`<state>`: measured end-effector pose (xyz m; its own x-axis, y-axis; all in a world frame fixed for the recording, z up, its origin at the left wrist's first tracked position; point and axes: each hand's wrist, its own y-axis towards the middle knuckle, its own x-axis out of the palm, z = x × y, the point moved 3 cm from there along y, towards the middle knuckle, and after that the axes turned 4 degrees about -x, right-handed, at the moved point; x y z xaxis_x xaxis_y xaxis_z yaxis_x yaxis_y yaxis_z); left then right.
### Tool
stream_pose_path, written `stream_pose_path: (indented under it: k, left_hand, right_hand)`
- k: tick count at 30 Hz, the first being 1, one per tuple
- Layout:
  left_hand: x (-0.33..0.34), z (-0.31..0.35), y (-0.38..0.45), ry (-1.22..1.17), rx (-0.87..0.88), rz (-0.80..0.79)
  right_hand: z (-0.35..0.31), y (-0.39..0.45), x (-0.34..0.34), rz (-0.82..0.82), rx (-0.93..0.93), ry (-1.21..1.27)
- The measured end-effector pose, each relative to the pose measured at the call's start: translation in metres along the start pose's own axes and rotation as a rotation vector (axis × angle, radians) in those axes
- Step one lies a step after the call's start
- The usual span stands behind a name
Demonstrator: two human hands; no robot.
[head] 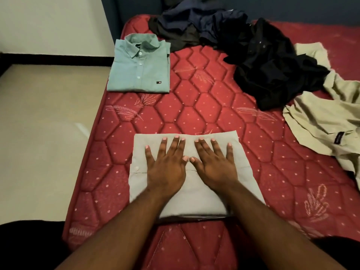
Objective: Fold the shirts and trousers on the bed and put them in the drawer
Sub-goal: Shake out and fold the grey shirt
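Both of my hands lay flat, palms down and fingers spread, on a folded pale grey shirt (pixel 194 191): my left hand (pixel 165 168) on its left half, my right hand (pixel 214 168) on its right half, thumbs nearly touching at the middle. Neither hand gripped anything; the straight fingers pressed the cloth against the red quilted mattress (pixel 204 98). The grey shirt sat at the near edge of the mattress, directly in front of me, folded into a neat rectangle with a cuff button showing just left of my left hand. Farther away from the grey shirt, toward the mattress's far left corner, rested a green shirt (pixel 140 67), already folded with its collar and buttons facing up. Beyond the grey shirt and to its right lay an unfolded heap of dark clothes (pixel 243 47), navy and black, and to the right of that heap, crumpled beige trousers (pixel 327 121) spread toward the mattress's right edge. No drawer was in view. I judged this to be the smoothing step that finishes the second fold, with most of the work still ahead. The next move would likely call for lifting the grey shirt without letting it spring open, setting it by the green shirt, then pulling one garment from the heap.
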<state>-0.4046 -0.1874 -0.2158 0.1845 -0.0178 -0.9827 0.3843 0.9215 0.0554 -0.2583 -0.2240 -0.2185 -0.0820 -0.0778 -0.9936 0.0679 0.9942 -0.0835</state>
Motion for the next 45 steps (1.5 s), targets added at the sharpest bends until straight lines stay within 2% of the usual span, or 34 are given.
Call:
stream_pose_path:
  k: [6, 7, 10, 11, 13, 14, 16, 21, 23, 24, 26, 27, 28, 29, 30, 31, 33, 36, 38, 40, 45]
  left_hand:
    - [0.011, -0.006, -0.001, 0.041, -0.026, -0.118]
    - [0.006, -0.006, 0.001, 0.044, -0.029, -0.097]
    - [-0.003, 0.000, 0.000, 0.057, -0.051, -0.161]
    - [-0.011, 0.004, -0.003, 0.077, -0.053, -0.153]
    - [-0.032, 0.011, -0.019, 0.120, -0.014, -0.029]
    - [-0.037, 0.011, -0.031, 0.107, -0.007, 0.051]
    - [-0.032, 0.002, -0.053, 0.091, 0.035, 0.097]
    - [-0.004, -0.029, -0.068, 0.062, -0.003, -0.155]
    - [-0.015, -0.025, -0.067, 0.008, -0.004, -0.121]
    - [-0.023, -0.027, -0.065, -0.070, -0.033, -0.099]
    - [-0.042, -0.049, -0.054, -0.302, -0.213, 0.067]
    - [-0.053, -0.064, -0.047, -0.460, -0.361, 0.168]
    - [-0.062, -0.082, -0.038, -0.636, -0.502, 0.197]
    - [-0.066, -0.094, -0.034, -0.833, -0.621, 0.128]
    - [-0.068, -0.099, -0.028, -0.995, -0.707, -0.010]
    - [-0.071, -0.098, -0.025, -1.052, -0.758, -0.170]
    - [-0.080, -0.092, -0.017, -0.942, -0.772, -0.417]
    - [-0.082, -0.089, -0.006, -0.689, -0.780, -0.704]
    - [-0.079, -0.086, -0.002, -0.820, -0.833, -0.772]
    - [-0.078, -0.081, 0.002, -0.990, -0.847, -0.771]
    - [-0.079, -0.090, 0.006, -1.221, -0.833, -0.706]
  right_hand:
    - [0.032, -0.006, 0.002, -0.057, -0.029, 0.017]
    - [0.031, -0.005, -0.002, -0.069, -0.024, 0.029]
    - [0.022, -0.009, -0.015, -0.084, 0.008, -0.005]
    - [0.017, -0.015, -0.022, -0.068, 0.018, -0.027]
    - [0.000, -0.036, -0.028, -0.013, 0.020, -0.018]
    - [-0.007, -0.049, -0.024, 0.008, 0.002, -0.007]
    - [-0.017, -0.074, -0.006, 0.010, 0.010, 0.013]
    - [-0.018, -0.081, 0.018, -0.094, 0.053, 0.038]
    - [-0.019, -0.079, 0.008, -0.087, 0.021, 0.023]
    - [-0.016, -0.079, 0.005, -0.093, 0.000, 0.072]
    - [-0.003, -0.072, -0.011, -0.072, 0.035, 0.279]
    - [0.010, -0.067, -0.021, 0.077, 0.081, 0.431]
    - [0.028, -0.060, -0.029, 0.254, 0.189, 0.607]
    - [0.045, -0.058, -0.036, 0.385, 0.344, 0.789]
    - [0.058, -0.056, -0.039, 0.448, 0.508, 0.960]
    - [0.068, -0.055, -0.039, 0.453, 0.639, 1.125]
    - [0.073, -0.055, -0.039, 0.350, 0.760, 1.344]
    - [0.073, -0.053, -0.047, 0.130, 0.773, 1.319]
    - [0.080, -0.052, -0.051, -0.017, 0.800, 1.291]
    - [0.085, -0.050, -0.061, -0.080, 0.804, 1.286]
    - [0.081, -0.042, -0.105, -0.018, 0.565, 1.443]
